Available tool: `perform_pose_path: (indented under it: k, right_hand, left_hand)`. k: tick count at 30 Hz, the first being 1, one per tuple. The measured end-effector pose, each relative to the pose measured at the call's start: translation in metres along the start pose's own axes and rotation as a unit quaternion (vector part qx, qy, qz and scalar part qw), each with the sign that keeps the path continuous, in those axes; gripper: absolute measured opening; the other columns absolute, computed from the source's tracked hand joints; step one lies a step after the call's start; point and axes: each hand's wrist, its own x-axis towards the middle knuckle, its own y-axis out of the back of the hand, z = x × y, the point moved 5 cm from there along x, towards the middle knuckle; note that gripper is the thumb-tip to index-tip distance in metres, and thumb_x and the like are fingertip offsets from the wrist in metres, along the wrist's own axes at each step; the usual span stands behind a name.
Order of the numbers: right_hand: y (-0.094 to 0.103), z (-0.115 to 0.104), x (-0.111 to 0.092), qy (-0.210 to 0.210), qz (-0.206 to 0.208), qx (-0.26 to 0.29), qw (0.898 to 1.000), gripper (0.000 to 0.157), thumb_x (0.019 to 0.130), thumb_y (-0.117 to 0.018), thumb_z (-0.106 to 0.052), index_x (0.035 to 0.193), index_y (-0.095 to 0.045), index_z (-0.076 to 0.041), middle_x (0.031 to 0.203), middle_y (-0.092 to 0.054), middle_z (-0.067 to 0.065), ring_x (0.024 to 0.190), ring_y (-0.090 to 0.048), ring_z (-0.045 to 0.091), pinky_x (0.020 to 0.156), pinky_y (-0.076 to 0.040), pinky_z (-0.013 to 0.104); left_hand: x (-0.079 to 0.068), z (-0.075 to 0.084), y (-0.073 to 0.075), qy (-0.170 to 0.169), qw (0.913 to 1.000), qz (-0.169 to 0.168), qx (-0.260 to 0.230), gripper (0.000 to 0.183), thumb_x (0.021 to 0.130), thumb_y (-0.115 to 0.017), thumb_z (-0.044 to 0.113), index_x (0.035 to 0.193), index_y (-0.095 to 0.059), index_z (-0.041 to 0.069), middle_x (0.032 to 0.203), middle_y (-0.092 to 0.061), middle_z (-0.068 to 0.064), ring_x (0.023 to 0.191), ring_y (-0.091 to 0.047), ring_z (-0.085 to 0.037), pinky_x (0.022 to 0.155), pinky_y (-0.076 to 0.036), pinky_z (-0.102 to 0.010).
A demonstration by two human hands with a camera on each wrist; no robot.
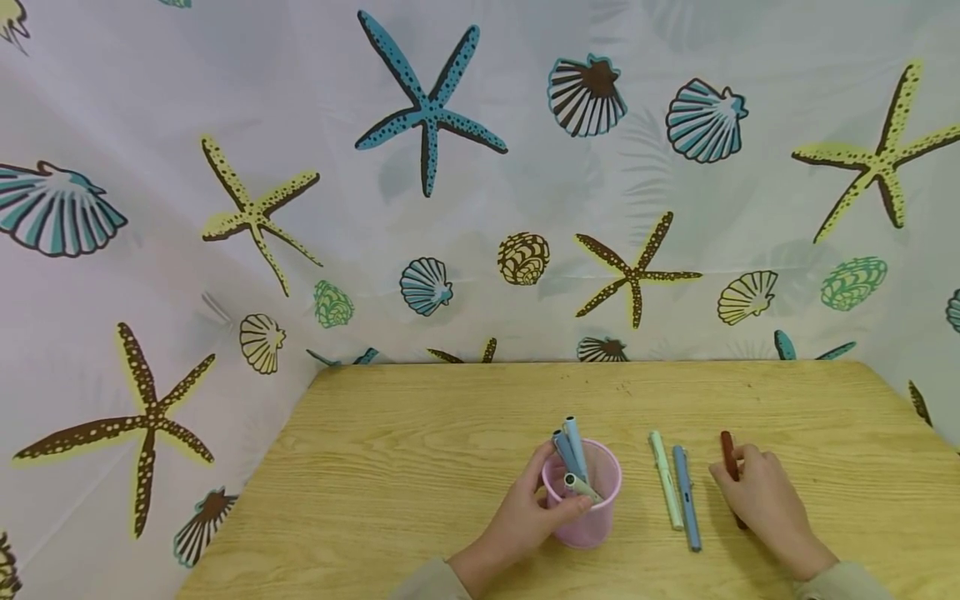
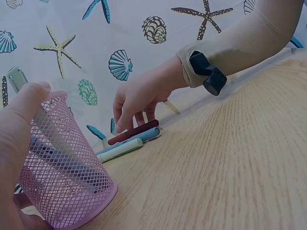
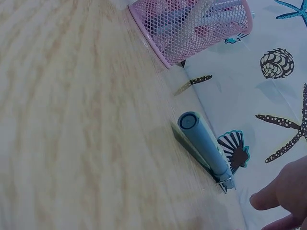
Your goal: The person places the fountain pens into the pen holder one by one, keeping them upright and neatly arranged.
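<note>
My left hand [image 1: 517, 517] grips a pink mesh pen holder [image 1: 585, 533], thumb at its near rim, fingers round its far left side. Inside lean a light blue pen [image 1: 574, 446], a darker blue pen [image 1: 564, 454] and a pale green pen [image 1: 583, 486]. My right hand [image 1: 768, 500] reaches down over a dark red pen [image 1: 728, 450] lying on the table. Its thumb is left of the pen and its fingers to the right, spread apart. The palm hides part of the pen. In the right wrist view, only the thumb [image 3: 273, 194] and part of another finger show.
Between the holder and my right hand lie a mint green pen [image 1: 666, 479] and a blue pen [image 1: 686, 500], side by side on the wooden table [image 1: 420, 450]. A curtain [image 1: 480, 208] printed with shells and starfish hangs along the table's back and sides.
</note>
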Motion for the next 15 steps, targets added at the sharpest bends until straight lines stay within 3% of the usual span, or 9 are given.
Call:
perform_pose_path:
  k: [6, 15]
  right_hand:
    - [-0.0017, 0.0000, 0.0002, -0.012, -0.018, -0.012, 1.000, 0.032, 0.089, -0.060, -0.021, 0.088, -0.053, 0.010, 0.076, -0.050, 0.019, 0.062, -0.046, 0.025, 0.049, -0.039, 0.033]
    - [-0.0052, 0.0061, 0.0065, -0.044, -0.042, -0.011, 0.998, 0.029, 0.089, -0.057, -0.014, 0.089, -0.051, 0.014, 0.073, -0.047, 0.019, 0.059, -0.047, 0.025, 0.047, -0.040, 0.033]
  left_hand:
    - [0.0005, -0.0008, -0.0004, -0.004, 1.0000, -0.001, -0.007, 0.065, 0.085, -0.069, 0.032, 0.139, -0.033, 0.040, 0.139, -0.038, 0.001, 0.126, -0.039, -0.028, 0.093, -0.042, -0.044]
    - [0.0007, -0.0022, 0.0000, -0.006, 0.9999, 0.000, -0.011, 0.065, 0.085, -0.069, 0.030, 0.138, -0.034, 0.040, 0.138, -0.039, 0.002, 0.125, -0.039, -0.025, 0.093, -0.043, -0.042]
